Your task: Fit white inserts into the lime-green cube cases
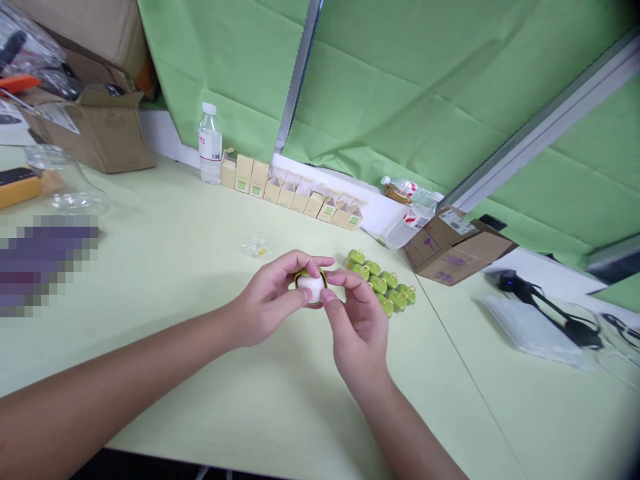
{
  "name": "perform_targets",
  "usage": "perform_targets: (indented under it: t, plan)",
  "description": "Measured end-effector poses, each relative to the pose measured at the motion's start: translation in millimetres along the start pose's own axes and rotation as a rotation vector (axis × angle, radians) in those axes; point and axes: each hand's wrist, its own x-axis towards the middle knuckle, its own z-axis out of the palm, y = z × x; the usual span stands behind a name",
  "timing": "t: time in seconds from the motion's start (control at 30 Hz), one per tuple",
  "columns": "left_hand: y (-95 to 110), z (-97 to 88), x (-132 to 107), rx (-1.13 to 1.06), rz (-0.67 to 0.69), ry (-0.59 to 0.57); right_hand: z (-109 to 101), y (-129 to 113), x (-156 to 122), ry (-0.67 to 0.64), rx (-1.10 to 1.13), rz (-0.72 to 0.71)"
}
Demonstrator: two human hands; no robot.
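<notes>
Above the middle of the table, my left hand (273,293) and my right hand (359,320) pinch a small green case (299,278) between them. A smooth white rounded piece (311,289) sits within its dark-edged green rim, facing me. My left thumb presses on the white piece from the left, and the right thumb and fingertips touch the right edge. Just beyond my right hand, several similar green cases (379,285) with yellowish loops stand in rows, partly hidden by that hand. A small clear plastic piece (257,245) with a yellow spot lies past my left hand.
Small tan boxes (295,193) line the table's back, beside an upright water bottle (210,147). More bottles (407,223) and an open carton (455,247) are at back right. A clear plastic bag (530,330) and black cables lie right; a glass jar (70,180) stands left.
</notes>
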Motion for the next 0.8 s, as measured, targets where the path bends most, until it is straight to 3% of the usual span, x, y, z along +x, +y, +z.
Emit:
perform_targets:
  t: [0.8]
  plan:
    - [0.5,1.5,-0.7,0.142,0.038,0.000,0.2,-2.0,3.8,-0.002,0.024,0.030]
